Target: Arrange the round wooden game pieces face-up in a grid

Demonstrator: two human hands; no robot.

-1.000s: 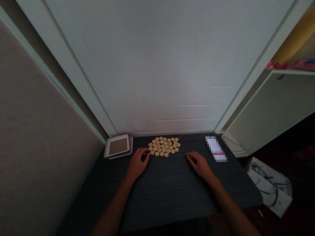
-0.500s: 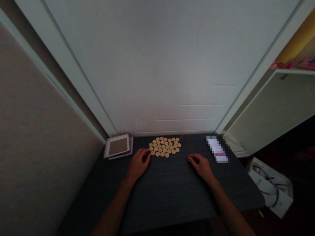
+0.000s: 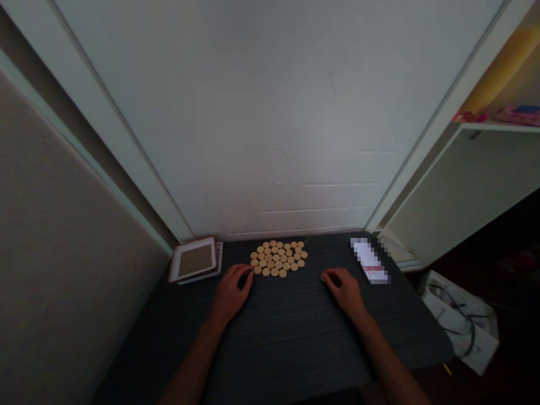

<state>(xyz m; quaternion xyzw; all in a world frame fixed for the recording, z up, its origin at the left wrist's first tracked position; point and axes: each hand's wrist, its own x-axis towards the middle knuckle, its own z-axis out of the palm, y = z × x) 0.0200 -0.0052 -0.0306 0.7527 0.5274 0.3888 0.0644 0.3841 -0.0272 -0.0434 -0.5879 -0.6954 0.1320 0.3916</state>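
Several round, pale wooden discs [image 3: 279, 265] lie flat in a loose cluster near the back of the dark table. My left hand [image 3: 230, 291] rests at the cluster's left front edge. Its thumb and curled fingers come together beside the nearest disc [image 3: 257, 270]; whether anything is between the tips is hidden. Farther right, apart from the discs, my right hand [image 3: 345, 289] is curled on the table with thumb and fingertips pinched. A small pale spot shows at those tips, too small to name.
Stacked framed panels [image 3: 196, 261] lie at the table's back left. A phone-like object [image 3: 369, 260], blurred out, lies at the back right. The dark table [image 3: 287, 337] meets a white panel [image 3: 236, 112] behind. On the floor to the right stands a white box [image 3: 462, 320] with cables.
The view has shifted slightly, so everything sits a little lower and farther left. My left thumb and fingertips look a bit closer together. My right hand stays almost where it was, still pinched.
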